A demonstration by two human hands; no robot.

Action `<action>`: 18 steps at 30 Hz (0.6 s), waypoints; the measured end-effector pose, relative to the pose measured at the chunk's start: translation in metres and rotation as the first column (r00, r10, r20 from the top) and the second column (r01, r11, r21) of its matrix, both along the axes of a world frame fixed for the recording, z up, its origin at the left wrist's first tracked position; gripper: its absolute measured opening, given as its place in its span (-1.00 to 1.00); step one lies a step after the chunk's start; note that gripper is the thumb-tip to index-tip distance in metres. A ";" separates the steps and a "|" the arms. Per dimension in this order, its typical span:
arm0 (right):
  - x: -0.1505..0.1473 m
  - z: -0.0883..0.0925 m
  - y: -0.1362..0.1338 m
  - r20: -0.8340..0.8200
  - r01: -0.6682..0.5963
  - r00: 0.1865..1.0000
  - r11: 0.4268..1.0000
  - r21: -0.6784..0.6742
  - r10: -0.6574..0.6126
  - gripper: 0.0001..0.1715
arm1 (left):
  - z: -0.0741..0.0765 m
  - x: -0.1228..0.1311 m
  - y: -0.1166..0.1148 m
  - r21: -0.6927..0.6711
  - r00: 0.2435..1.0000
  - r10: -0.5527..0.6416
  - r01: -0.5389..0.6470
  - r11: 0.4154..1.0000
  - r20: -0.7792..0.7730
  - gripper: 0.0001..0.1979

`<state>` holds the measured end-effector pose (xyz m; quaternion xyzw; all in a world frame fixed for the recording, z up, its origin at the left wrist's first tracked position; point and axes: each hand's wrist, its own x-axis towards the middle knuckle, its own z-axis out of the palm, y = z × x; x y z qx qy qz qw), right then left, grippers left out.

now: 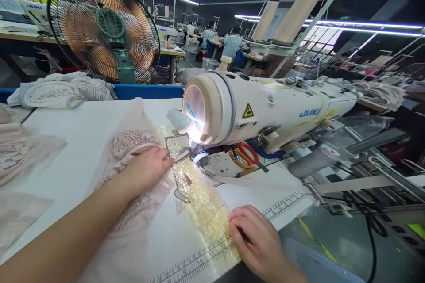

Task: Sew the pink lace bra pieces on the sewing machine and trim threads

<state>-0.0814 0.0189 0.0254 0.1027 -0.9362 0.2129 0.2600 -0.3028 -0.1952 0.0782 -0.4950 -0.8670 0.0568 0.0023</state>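
My left hand [148, 170] lies over a pale pink lace garment piece [128, 143], its fingers closed on the edge beside the sewing machine's lit needle area. A narrow light strip [181, 156] runs from those fingertips toward the needle. Sheer fabric spreads under my left forearm. My right hand [257, 241] is curled, thumb against fingers, at the table's front edge; whatever it may hold is hidden. It rests next to a shiny yellowish taped patch [199, 199] on the table. The white sewing machine [272, 101] stands above the work, its needle lost in glare.
Red-handled scissors [248, 154] and an orange-handled tool [239, 159] lie under the machine arm. Printed rulers [195, 265] line the front edge. More lace pieces [20, 150] are at the left. A large fan [106, 26] stands behind; people work farther back.
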 end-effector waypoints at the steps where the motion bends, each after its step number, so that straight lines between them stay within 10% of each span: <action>1: 0.000 -0.001 0.000 0.007 0.001 1.000 1.000 -0.010 -0.001 -0.85 | 0.000 0.000 0.000 -0.001 1.000 0.003 -0.003 1.000 0.008 -0.47; 18: 0.006 0.000 0.000 -0.020 0.008 1.000 1.000 0.028 -0.007 -0.87 | 0.001 0.004 -0.003 0.003 0.999 -0.035 0.035 0.999 -0.038 -0.61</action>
